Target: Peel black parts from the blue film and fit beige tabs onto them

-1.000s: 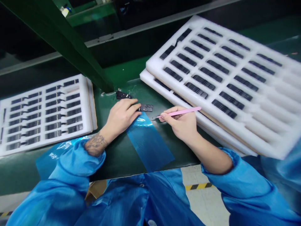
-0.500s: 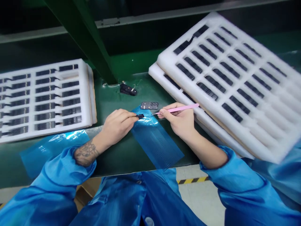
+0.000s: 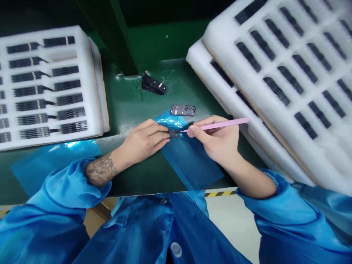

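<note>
My left hand (image 3: 144,136) pinches a small black electronic part (image 3: 173,134) between thumb and fingers, just above a blue perforated film (image 3: 189,161). My right hand (image 3: 216,140) grips pink tweezers (image 3: 220,125), whose fine tips reach the small part from the right. Contact between the tips and the part is too small to tell. A flat black component (image 3: 182,110) lies a little beyond the hands, partly on the film's far corner. A black stack of similar parts (image 3: 153,84) rests further back on the bench.
White foam trays holding rows of black parts lie left (image 3: 46,88) and right (image 3: 275,73), the right ones stacked and overhanging the green bench (image 3: 129,106). A green upright post (image 3: 110,36) stands behind. Another blue film (image 3: 52,165) lies under my left forearm.
My hands have drawn closer together, bringing the small black part to the tweezer tips. The view has also shifted, and the right tray now looks larger and nearer.
</note>
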Motion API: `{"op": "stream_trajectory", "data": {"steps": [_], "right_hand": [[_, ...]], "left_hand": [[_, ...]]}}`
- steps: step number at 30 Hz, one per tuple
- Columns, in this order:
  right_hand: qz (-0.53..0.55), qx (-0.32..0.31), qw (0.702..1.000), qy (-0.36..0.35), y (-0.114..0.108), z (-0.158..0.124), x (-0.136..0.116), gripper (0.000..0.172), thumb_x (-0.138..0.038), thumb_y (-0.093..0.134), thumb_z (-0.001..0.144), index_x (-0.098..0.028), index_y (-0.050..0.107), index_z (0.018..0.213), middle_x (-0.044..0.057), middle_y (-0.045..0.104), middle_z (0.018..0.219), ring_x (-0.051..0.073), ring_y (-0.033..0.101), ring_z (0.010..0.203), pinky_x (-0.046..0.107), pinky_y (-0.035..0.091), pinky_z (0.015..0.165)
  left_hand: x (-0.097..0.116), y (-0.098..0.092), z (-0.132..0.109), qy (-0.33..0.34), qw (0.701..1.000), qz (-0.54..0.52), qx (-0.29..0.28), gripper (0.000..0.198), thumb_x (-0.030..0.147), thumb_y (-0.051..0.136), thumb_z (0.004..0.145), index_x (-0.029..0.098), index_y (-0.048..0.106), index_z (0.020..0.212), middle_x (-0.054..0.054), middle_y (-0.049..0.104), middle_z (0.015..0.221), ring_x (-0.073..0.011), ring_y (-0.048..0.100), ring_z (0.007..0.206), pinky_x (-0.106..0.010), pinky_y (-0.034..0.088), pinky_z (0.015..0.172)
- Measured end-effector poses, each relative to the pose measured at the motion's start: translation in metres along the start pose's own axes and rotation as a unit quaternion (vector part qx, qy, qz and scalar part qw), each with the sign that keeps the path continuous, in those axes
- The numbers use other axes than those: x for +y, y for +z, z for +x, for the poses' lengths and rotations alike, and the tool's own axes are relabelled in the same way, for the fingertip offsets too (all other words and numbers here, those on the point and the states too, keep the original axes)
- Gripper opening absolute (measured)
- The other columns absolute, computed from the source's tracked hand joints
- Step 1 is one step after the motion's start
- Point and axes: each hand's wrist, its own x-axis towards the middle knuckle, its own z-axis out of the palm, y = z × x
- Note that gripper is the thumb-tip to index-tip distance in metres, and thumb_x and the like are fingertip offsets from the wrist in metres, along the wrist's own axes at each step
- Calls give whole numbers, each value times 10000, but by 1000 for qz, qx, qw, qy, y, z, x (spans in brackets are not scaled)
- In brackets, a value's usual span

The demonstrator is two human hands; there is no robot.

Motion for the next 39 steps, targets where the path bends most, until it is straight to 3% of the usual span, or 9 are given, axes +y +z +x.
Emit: {"op": "stream_trajectory", "data": {"steps": [21, 25, 32, 39], "right_hand": [[-70, -9, 997, 16, 8, 2, 2, 173, -304, 866, 760, -186, 741, 769, 32, 759, 705, 165, 698, 581, 285, 566, 531], [-84, -6, 996, 6, 8, 2, 1, 161, -297, 865, 753, -193, 743, 761, 28, 758, 698, 161, 687, 580, 277, 549, 517], [-100, -2, 995, -6, 9, 3, 1, 123, -262, 843, 754, -191, 744, 738, 17, 760, 705, 138, 667, 575, 247, 532, 504], [-34, 16, 999, 7, -1, 5, 2, 220, -416, 869, 758, -231, 750, 763, 38, 757, 709, 195, 705, 606, 346, 604, 563]], "left_hand": [[-3, 7, -7, 9, 1000, 0, 10, 117, 215, 717, 922, 144, 692, 1011, -74, 729, 1043, -178, 655, 881, -328, 627, 779], [-2, 6, -5, 7, 1000, 5, -4, 126, 209, 709, 926, 144, 688, 1032, -78, 721, 1045, -183, 651, 898, -329, 619, 790], [3, 2, 0, 29, 995, 74, -59, 285, 171, 656, 951, 153, 653, 1235, -92, 695, 1080, -201, 620, 921, -336, 596, 802], [3, 3, 2, 20, 995, 70, -62, 248, 188, 619, 976, 170, 647, 1223, -96, 704, 1071, -190, 631, 904, -325, 585, 772]]}}
